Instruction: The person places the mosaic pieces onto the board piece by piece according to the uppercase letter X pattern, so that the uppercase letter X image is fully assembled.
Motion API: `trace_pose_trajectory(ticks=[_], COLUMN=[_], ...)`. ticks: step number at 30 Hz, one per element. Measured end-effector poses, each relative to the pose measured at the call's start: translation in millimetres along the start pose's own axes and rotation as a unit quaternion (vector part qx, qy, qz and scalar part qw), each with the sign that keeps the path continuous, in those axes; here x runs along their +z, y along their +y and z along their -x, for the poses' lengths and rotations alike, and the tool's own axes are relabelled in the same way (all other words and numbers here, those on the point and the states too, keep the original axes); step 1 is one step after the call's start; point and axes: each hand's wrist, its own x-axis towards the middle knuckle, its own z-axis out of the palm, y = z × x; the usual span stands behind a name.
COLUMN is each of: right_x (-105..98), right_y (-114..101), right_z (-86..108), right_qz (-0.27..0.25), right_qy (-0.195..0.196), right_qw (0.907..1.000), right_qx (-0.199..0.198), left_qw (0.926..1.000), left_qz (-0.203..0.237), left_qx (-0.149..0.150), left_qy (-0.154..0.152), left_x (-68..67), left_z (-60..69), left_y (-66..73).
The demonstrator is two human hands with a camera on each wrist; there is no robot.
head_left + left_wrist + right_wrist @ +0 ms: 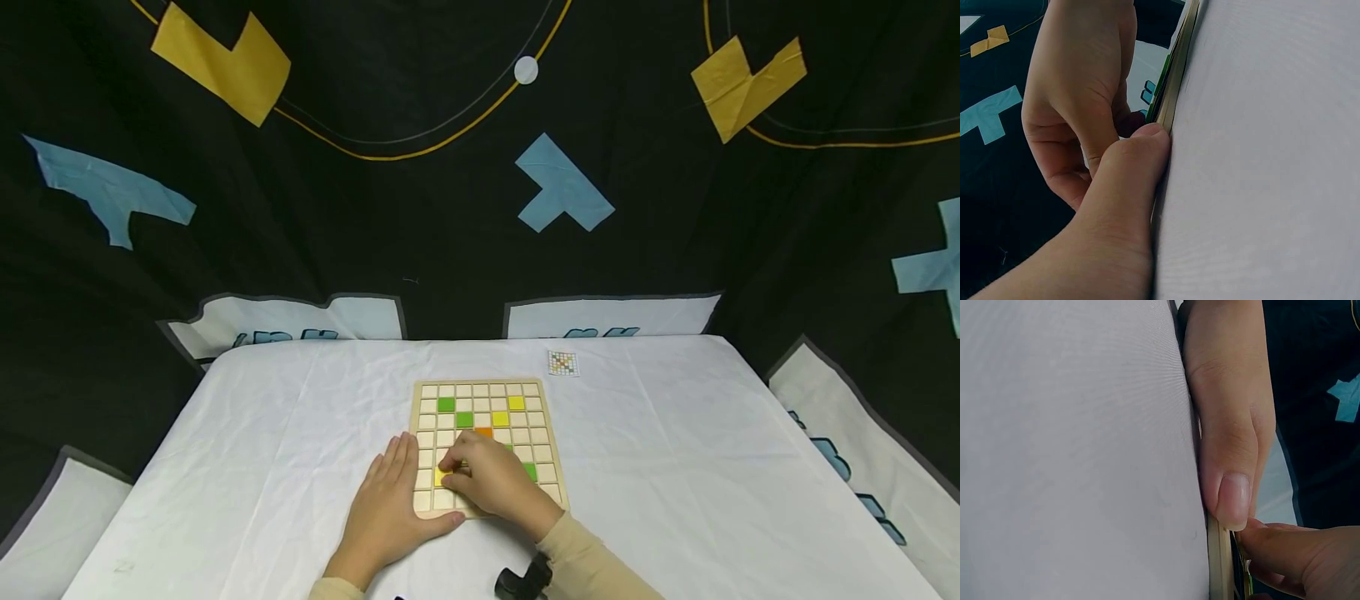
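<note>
A square wooden grid board (491, 383) lies on the white table, with green, yellow and orange squares among pale ones. Thumb and index finger of my right hand (491, 477) pinch at a yellow tile (438, 477) near the board's lower left; the fingers partly cover it. My left hand (386, 500) lies flat along the board's left side, fingers straight, its thumb against the near edge. In the right wrist view that thumb touches the board's edge (1220, 559). The right hand and forearm hide several squares in the board's lower middle.
A small card (563, 363) with a coloured grid pattern lies beyond the board's far right corner. White cloth (675, 467) covers the table. A black curtain (420, 225) with yellow and blue shapes hangs behind it. A black device (522, 579) sits at the right wrist.
</note>
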Motion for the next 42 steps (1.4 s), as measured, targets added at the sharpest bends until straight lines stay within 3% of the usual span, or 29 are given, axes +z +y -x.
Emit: trace_pose_trajectory(ticks=[10, 34, 38, 42], right_x=[-2.5, -8.3, -12.0, -18.7], right_y=[1.4, 9.9, 8.3, 6.3], right_z=[3.7, 10.7, 12.8, 17.7], right_qz=[0.006, -0.038, -0.049, -0.018], right_qy=[-0.017, -0.033, -0.025, 0.005], right_qw=[0.9991, 0.9970, 0.9962, 0.9983], right_qx=[-0.038, -0.059, -0.068, -0.055], left_qw=[1.0000, 1.0000, 0.9997, 0.9983], left_qz=[-0.002, 0.002, -0.008, -0.020], left_qx=[0.000, 0.004, 0.007, 0.015], left_qy=[0.006, 0.002, 0.021, 0.052], left_x=[-0.5, -1.4, -1.6, -0.6], left_z=[-1.3, -3.4, -2.8, -2.6], left_y=[-1.6, -2.7, -3.3, -3.4])
